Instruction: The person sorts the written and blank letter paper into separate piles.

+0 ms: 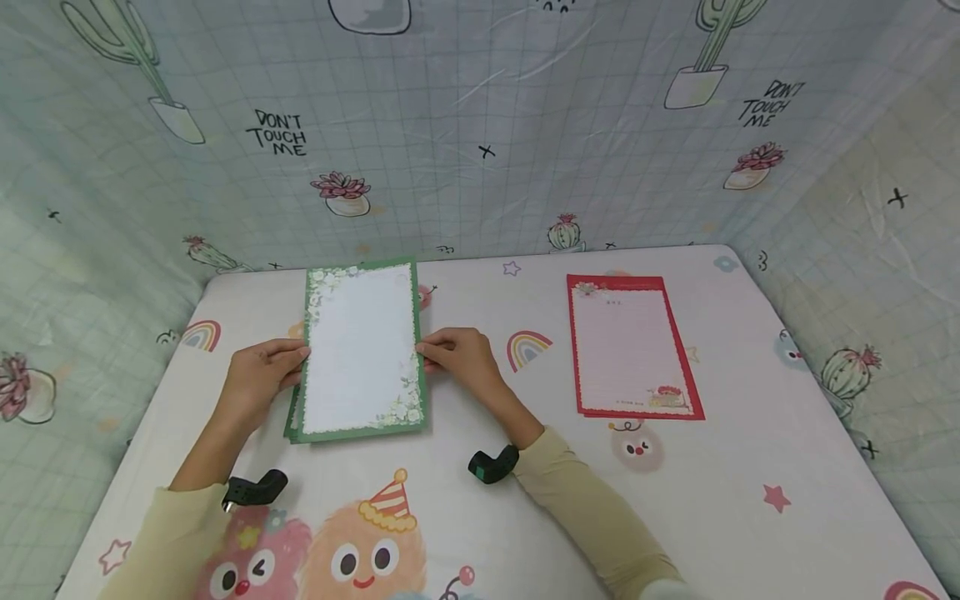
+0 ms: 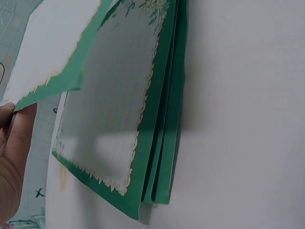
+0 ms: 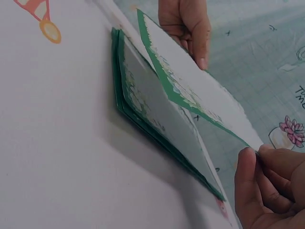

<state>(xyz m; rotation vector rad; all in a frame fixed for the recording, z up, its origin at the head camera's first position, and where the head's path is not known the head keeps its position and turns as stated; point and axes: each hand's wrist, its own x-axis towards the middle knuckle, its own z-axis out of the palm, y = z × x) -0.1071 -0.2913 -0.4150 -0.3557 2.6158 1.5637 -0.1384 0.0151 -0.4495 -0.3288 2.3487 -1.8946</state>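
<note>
Between both hands, raised over the table, is a green-bordered sheet of paper with a white middle and floral corners. My left hand pinches its left edge with thumb and fingers. At the opposite edge my right hand pinches it the same way. Beneath it lies a stack of green-bordered sheets, slightly fanned along one side; in the head view the raised sheet hides most of it. The right wrist view shows a gap between the raised sheet and the stack.
To the right, red-bordered sheets lie on the white table cover, which is printed with cartoon figures and rainbows. A patterned cloth hangs behind the table and at both sides. Black devices sit at both wrists.
</note>
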